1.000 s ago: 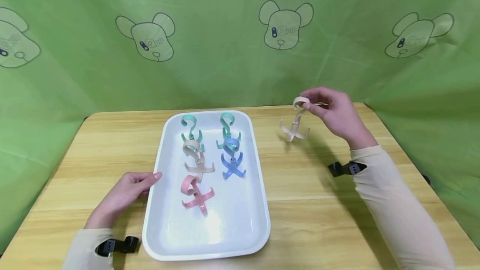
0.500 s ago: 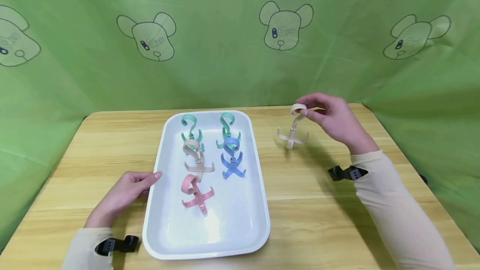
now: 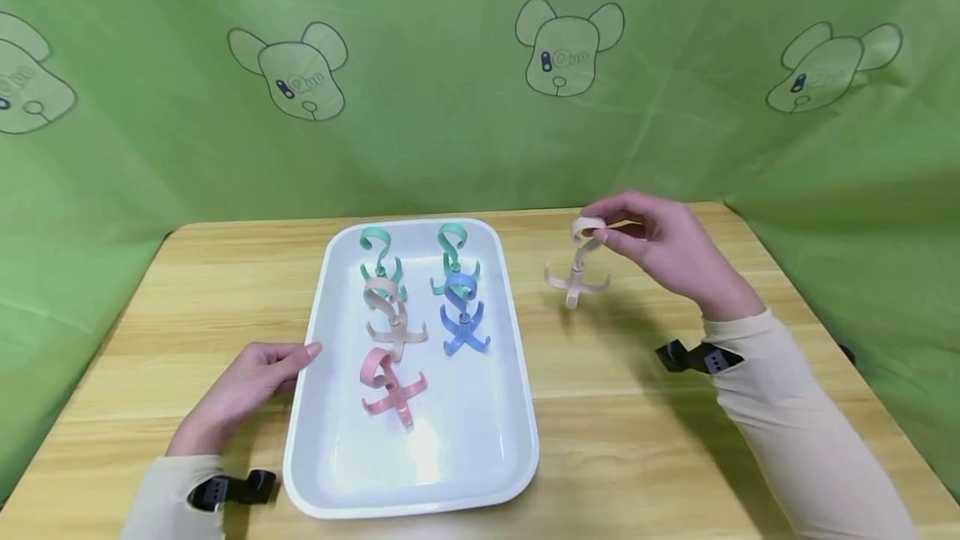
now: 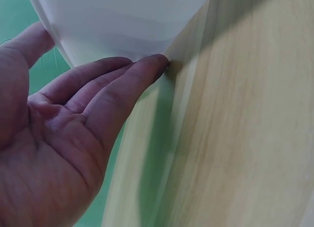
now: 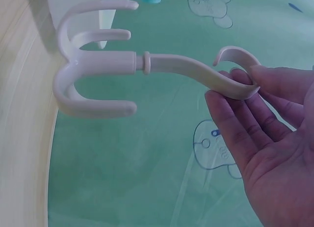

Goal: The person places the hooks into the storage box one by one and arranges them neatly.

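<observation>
Right of centre in the head view, your right hand (image 3: pixel 663 244) is pinching the curled top of the beige hook (image 3: pixel 576 269) between thumb and fingertips (image 5: pixel 230 97), and the hook is hanging with its four prongs just above the wooden worktop (image 3: pixel 637 407), clear of the white tray (image 3: pixel 517 440). Toward the lower left of the frame, your left hand (image 3: pixel 240 390) is lying flat with relaxed, straight fingers, the tips (image 4: pixel 154 65) touching the tray's left rim. Inside the tray, two green hooks (image 3: pixel 378 261) are standing at the back, with a blue hook (image 3: pixel 463 319), another beige one (image 3: pixel 390 319) and a pink hook (image 3: pixel 390 386) nearer you. To my eye the grip is light and high on the curl, so the prongs are free to swing; you are best keeping the wrist steady, letting the prongs stay level, and keeping the left fingertips braced on the rim so the tray is not sliding.
</observation>
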Demonstrator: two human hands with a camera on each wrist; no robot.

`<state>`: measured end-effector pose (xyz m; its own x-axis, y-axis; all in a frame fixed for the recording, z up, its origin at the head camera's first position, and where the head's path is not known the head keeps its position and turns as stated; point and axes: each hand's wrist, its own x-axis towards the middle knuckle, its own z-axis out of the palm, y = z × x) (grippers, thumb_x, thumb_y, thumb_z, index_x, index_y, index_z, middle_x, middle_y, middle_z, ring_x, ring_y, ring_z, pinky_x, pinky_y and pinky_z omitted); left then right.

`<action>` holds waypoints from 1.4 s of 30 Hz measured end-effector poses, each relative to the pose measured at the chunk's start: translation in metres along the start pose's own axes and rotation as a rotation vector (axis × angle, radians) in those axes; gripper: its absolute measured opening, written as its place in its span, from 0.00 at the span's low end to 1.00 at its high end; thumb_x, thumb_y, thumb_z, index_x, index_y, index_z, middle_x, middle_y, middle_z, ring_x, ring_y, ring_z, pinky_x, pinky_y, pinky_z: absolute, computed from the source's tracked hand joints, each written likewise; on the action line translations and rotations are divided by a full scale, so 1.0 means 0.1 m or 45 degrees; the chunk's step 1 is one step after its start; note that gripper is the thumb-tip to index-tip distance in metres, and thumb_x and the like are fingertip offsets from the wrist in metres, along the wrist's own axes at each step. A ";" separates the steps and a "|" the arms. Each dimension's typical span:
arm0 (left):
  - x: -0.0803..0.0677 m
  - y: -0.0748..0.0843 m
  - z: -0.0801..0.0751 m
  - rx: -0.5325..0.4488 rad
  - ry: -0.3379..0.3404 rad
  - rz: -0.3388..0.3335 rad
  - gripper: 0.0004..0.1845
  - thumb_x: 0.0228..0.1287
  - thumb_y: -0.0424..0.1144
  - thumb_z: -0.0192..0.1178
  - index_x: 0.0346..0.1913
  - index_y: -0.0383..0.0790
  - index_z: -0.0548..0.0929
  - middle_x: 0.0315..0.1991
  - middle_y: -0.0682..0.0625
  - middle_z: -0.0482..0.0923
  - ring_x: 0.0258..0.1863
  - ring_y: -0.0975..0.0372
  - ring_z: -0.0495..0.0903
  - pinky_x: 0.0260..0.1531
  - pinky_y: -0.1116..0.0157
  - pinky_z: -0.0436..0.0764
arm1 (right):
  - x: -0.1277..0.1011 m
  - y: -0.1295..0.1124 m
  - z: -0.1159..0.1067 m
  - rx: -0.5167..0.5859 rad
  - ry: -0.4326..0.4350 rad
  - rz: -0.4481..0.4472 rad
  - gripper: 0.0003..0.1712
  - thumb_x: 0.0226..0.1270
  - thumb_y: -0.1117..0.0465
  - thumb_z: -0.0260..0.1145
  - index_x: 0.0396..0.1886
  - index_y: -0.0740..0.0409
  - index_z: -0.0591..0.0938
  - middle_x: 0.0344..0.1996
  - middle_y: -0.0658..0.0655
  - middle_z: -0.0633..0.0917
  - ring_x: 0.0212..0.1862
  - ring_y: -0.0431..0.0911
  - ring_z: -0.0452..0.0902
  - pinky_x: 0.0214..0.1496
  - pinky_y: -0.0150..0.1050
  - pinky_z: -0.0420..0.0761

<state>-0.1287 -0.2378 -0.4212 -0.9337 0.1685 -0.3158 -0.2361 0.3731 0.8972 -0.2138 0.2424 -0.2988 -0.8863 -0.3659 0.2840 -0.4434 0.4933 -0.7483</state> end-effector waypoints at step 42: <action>-0.03 0.05 0.02 -0.057 -0.006 0.030 0.28 0.75 0.48 0.55 0.57 0.21 0.77 0.46 0.37 0.84 0.41 0.58 0.85 0.42 0.64 0.83 | -0.25 -0.75 0.38 0.065 -0.269 -0.569 0.21 0.59 0.79 0.69 0.49 0.57 0.84 0.43 0.48 0.85 0.43 0.44 0.81 0.43 0.37 0.84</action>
<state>-0.1265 -0.2349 -0.4160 -0.9380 0.1810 -0.2955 -0.2259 0.3274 0.9175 -0.1534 0.1839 -0.2725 -0.5618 -0.6876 0.4600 -0.7622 0.2139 -0.6110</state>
